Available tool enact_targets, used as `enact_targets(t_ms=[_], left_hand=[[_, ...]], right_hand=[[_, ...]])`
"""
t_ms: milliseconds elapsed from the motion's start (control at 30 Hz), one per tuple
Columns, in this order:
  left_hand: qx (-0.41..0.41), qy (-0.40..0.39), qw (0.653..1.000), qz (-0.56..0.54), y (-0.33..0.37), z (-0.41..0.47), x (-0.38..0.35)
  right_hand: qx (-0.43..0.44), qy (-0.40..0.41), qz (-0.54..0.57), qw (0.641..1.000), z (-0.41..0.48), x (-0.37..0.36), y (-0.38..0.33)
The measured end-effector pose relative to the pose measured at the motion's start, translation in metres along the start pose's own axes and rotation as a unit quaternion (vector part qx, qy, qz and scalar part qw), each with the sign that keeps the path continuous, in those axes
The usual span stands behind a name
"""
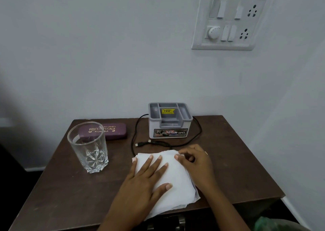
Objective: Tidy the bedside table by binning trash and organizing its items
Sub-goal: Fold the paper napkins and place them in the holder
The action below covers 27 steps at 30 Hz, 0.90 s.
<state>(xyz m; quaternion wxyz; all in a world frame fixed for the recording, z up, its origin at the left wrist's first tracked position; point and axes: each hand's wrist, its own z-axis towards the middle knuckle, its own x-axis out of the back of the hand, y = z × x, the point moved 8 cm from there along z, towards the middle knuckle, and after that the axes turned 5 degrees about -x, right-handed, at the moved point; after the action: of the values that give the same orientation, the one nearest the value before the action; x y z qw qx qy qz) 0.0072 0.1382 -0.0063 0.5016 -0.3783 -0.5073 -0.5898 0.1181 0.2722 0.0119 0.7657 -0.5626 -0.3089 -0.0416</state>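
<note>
Head view of a dark wooden bedside table (pixel 237 160) against a pale wall. A stack of white tissues (pixel 177 185) lies near the front edge, right of centre, its near corner overhanging the edge. The left hand (pixel 146 179) lies flat on the stack, fingers spread and straight, gripping nothing. The right hand (pixel 195 160) rests at the far right corner of the stack, fingers curled, fingertips pinching the top tissue's edge; how many sheets it holds cannot be told. Both forearms are cut off by the lower border. An empty cut-glass tumbler (pixel 88 147) stands upright to the left, partly covering the gold lettering on a maroon spectacle case (pixel 112 131) behind it. A grey desk organiser (pixel 169 120) stands at the far edge; a black cable (pixel 197 137) loops around it, its plugs lying just beyond the tissues. A switchboard (pixel 230 19) is on the wall. A green object (pixel 263 223) at lower right is too blurred to identify.
</note>
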Motion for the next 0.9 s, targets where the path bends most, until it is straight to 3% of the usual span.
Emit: enact_targets(t_ms=[133,267,433,567,733,833,900], left_hand=[[-0.003,0.024,0.998,-0.056,0.003,-0.001,0.007],[0.007,0.055,0.998,-0.028,0.004,-0.001,0.017],[0.022,0.173,0.984,-0.033,-0.005,0.005,0.040],[-0.017,0.159,0.987,0.025,-0.003,0.031,0.045],[-0.048,0.163,0.985,0.007,-0.009,0.042,0.046],[-0.082,0.139,0.986,-0.042,-0.005,0.041,0.055],[-0.037,0.098,0.985,-0.136,-0.019,0.042,0.061]], right_hand=[[0.020,-0.010,0.050,0.999,-0.004,0.002,-0.001],[0.037,-0.020,0.080,0.996,-0.013,0.006,-0.003],[0.051,-0.036,0.090,0.994,-0.016,0.004,-0.008],[0.056,-0.042,0.093,0.993,-0.019,0.004,-0.012],[0.046,-0.056,0.066,0.995,-0.019,0.007,-0.016],[0.051,-0.051,0.093,0.993,-0.019,0.007,-0.015],[0.040,-0.054,0.126,0.990,-0.020,0.012,-0.016]])
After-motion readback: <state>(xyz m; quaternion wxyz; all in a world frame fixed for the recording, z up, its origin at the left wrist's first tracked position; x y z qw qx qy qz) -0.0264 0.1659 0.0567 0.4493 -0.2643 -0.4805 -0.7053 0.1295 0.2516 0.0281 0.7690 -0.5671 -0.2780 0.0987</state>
